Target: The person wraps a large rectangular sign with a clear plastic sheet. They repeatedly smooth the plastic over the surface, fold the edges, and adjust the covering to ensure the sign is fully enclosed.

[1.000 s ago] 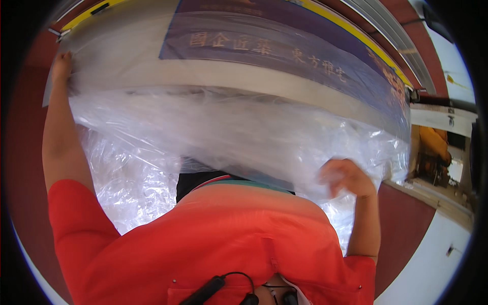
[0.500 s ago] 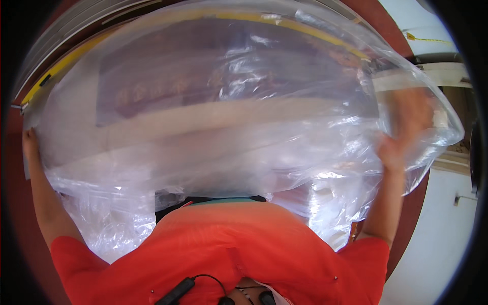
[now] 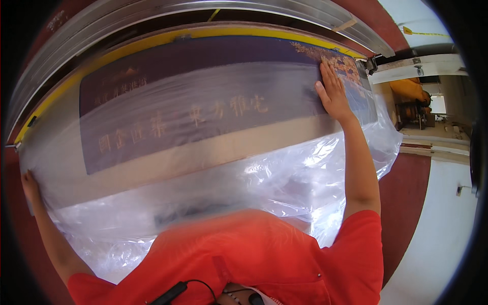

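Note:
A wide clear plastic sheet (image 3: 284, 178) hangs crumpled toward me and lies over much of a dark purple printed panel (image 3: 203, 56) with gold lettering and a gold floral pattern at its far right. My right hand (image 3: 334, 94) rests flat near that floral corner, fingers stretched out and close together. At the far left, my left hand (image 3: 30, 185) has its fingers curled at the sheet's edge; its fingertips are partly hidden. A pale beige band (image 3: 229, 140) runs along the panel's near side, under the film.
A yellow strip (image 3: 147, 48) borders the far side, with a long grey metal rail (image 3: 152, 20) behind it. On the right are a white beam (image 3: 417, 68), an opening with yellow and dark machinery (image 3: 409, 96), and a red-brown floor (image 3: 406, 188).
The sheet's far part has come down toward me, baring the panel's far strip. My right hand has moved left and flat onto the panel. My left hand has come nearer.

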Motion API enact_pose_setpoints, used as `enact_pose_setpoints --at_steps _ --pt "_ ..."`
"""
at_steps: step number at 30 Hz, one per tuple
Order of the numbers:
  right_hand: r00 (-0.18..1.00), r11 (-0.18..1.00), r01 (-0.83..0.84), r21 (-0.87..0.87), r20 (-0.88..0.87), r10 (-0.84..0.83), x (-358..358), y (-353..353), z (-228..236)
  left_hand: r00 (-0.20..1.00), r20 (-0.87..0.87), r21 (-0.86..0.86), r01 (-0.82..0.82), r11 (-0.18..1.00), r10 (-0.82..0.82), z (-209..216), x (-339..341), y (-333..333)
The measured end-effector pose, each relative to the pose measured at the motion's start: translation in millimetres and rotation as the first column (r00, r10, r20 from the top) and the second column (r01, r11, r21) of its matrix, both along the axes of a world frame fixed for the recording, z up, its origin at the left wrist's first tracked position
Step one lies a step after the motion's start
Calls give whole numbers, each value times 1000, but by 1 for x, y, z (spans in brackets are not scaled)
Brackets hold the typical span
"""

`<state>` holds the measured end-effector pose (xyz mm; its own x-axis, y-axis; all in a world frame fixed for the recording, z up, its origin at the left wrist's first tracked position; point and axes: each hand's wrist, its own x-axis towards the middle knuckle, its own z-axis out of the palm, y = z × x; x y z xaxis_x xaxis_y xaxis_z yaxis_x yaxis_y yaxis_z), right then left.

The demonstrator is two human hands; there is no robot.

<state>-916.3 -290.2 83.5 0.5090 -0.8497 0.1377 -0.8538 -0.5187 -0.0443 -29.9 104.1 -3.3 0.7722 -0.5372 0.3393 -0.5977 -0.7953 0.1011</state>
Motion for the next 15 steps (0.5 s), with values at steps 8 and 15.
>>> enact_pose_setpoints --at_steps 8,15 --pt "996 983 18 -184 94 -1 27 27 -4 942 -269 -113 179 977 -203 27 -21 38" --pt "929 915 202 -350 366 -65 6 -28 -13 659 -687 -444 -46 895 -307 131 -57 77"
